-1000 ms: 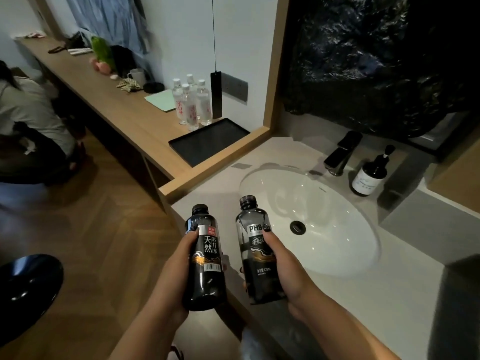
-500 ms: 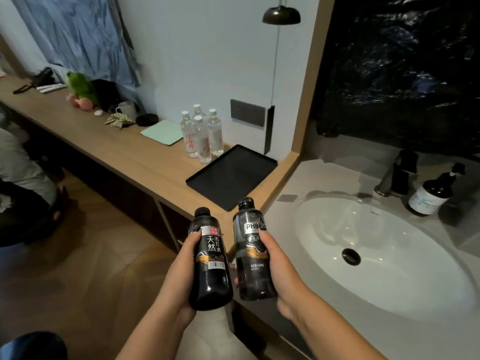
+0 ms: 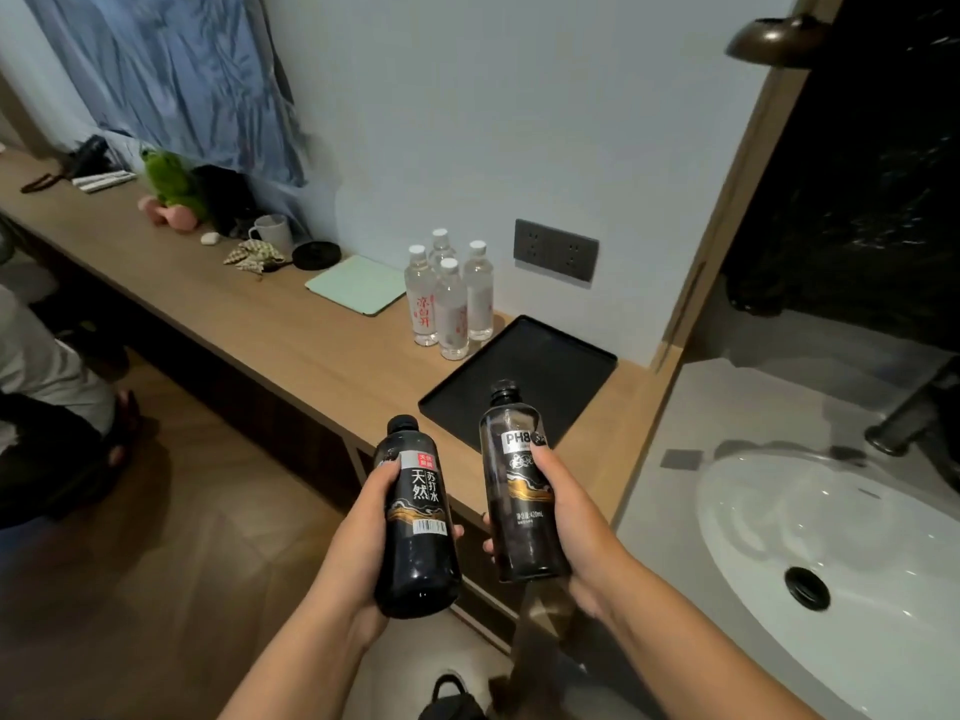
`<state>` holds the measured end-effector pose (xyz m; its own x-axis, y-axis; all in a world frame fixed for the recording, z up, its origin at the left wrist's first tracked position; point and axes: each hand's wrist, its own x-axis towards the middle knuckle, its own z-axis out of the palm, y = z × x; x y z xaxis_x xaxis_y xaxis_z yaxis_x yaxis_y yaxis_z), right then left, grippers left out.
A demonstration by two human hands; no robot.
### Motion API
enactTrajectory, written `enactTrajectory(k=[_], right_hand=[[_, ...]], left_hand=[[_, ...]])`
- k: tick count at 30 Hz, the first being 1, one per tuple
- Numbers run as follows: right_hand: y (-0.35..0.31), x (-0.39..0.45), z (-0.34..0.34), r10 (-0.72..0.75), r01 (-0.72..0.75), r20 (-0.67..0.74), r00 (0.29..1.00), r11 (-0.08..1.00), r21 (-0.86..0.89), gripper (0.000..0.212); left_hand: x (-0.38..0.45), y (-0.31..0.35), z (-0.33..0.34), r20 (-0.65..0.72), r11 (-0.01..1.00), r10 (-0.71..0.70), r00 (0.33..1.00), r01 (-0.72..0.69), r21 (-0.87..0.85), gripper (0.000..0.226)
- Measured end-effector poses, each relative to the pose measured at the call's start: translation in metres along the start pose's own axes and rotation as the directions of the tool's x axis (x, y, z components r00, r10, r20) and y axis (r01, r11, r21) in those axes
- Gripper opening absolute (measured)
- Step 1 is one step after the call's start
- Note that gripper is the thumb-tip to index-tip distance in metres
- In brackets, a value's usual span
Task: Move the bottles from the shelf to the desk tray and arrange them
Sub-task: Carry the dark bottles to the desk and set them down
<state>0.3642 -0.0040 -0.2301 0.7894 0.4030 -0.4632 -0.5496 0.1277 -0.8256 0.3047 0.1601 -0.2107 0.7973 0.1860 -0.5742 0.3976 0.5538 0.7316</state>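
Observation:
My left hand point(image 3: 358, 543) grips a dark bottle with a black-and-red label point(image 3: 415, 517), held upright in the air in front of the desk edge. Beside it, my right hand point(image 3: 569, 517) grips a second dark bottle marked PH8 point(image 3: 514, 475), tilted slightly, its cap over the near corner of the black desk tray point(image 3: 550, 366). The tray lies flat on the wooden desk point(image 3: 291, 335) with nothing in it. Several clear water bottles point(image 3: 451, 298) stand in a cluster just left of the tray, against the wall.
A white sink basin point(image 3: 810, 543) with a dark tap point(image 3: 914, 418) is at right. On the desk farther left lie a green pad point(image 3: 358, 284), a black coaster point(image 3: 316, 254), a mug point(image 3: 272, 233) and a green plant point(image 3: 171, 181). A seated person point(image 3: 47, 387) is at left.
The view has swung left and closer to the desk. Both hands with their bottles have come nearer the tray, and the PH8 bottle now overlaps its near corner.

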Motion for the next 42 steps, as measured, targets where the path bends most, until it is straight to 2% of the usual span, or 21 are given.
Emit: enactTrajectory(k=[3, 10, 17, 23, 27, 32, 35, 37, 39, 42], right_hand=[[-0.012, 0.035, 0.01, -0.021, 0.021, 0.018, 1.0, 1.0, 0.022, 0.046], [-0.054, 0.129, 0.04, -0.075, 0.075, -0.006, 0.997, 0.997, -0.002, 0.06], [-0.085, 0.181, 0.054, -0.105, 0.105, 0.007, 0.994, 0.994, -0.017, 0.053], [-0.088, 0.223, 0.062, -0.08, 0.083, -0.119, 0.99, 0.996, 0.02, 0.053], [-0.092, 0.253, 0.066, -0.052, 0.056, -0.178, 0.983, 0.998, 0.016, 0.044], [-0.094, 0.296, 0.077, -0.007, 0.026, -0.257, 0.966, 0.997, 0.071, 0.048], [-0.095, 0.324, 0.09, 0.029, -0.007, -0.361, 0.932, 0.998, 0.063, 0.035], [-0.096, 0.34, 0.101, 0.045, -0.023, -0.375, 0.926, 0.998, 0.063, 0.038], [-0.096, 0.353, 0.111, 0.049, -0.032, -0.402, 0.914, 0.998, 0.048, 0.047], [-0.096, 0.366, 0.126, 0.029, -0.024, -0.5, 0.866, 1.0, 0.016, 0.036]], left_hand=[[0.033, 0.024, -0.006, 0.003, 1.0, 0.0, 1.0, 0.0, 0.026, 0.051], [0.113, 0.094, -0.014, -0.01, 1.0, -0.021, 1.0, 0.021, -0.023, 0.045], [0.176, 0.139, -0.018, -0.04, 0.998, -0.017, 0.999, 0.014, -0.062, 0.05], [0.23, 0.171, -0.021, 0.035, 0.994, -0.081, 0.996, 0.083, -0.069, 0.054], [0.271, 0.193, -0.026, 0.059, 0.993, -0.112, 0.992, 0.114, -0.016, 0.052], [0.326, 0.217, -0.045, 0.078, 0.984, -0.114, 0.99, 0.102, 0.148, 0.049], [0.359, 0.232, -0.059, 0.029, 0.963, -0.051, 0.998, 0.041, 0.267, 0.04], [0.378, 0.243, -0.065, 0.021, 0.943, -0.015, 1.0, 0.007, 0.333, 0.031], [0.393, 0.252, -0.07, 0.051, 0.929, -0.024, 0.998, 0.003, 0.369, 0.025], [0.41, 0.259, -0.075, 0.139, 0.883, -0.023, 0.99, -0.045, 0.467, 0.02]])
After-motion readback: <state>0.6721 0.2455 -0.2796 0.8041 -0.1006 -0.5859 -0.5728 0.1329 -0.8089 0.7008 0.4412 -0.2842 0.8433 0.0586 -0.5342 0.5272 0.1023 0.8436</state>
